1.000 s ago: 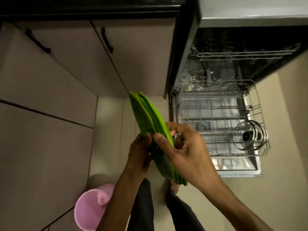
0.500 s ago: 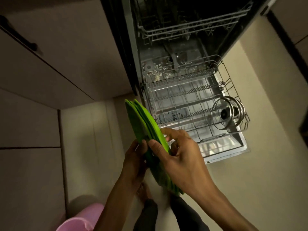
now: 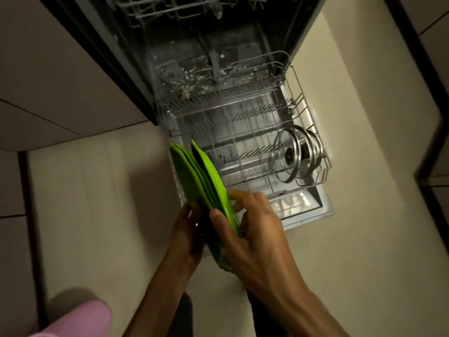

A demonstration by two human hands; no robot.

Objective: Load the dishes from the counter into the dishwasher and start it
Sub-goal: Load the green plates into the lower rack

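Note:
I hold a stack of several green plates [image 3: 194, 176] on edge over the near left corner of the dishwasher's pulled-out lower rack [image 3: 313, 122]. My left hand [image 3: 187, 229] grips the stack from the left. My right hand [image 3: 250, 224] pinches the rightmost plate, its thumb on the near face, and that plate leans apart from the others. Two metal lids [image 3: 298, 154] stand upright at the right side of the rack. The open dishwasher door [image 3: 303, 212] lies under the rack.
The upper rack [image 3: 175, 8] sits inside the dark dishwasher at the top. Cabinet fronts [image 3: 60, 76] run along the left. A pink bin [image 3: 75, 319] stands on the floor at the lower left. Beige floor surrounds the door.
The view has swung toward the dishwasher, so the rack now lies closer below the plates. The rightmost plate has fanned away from the stack under my right hand.

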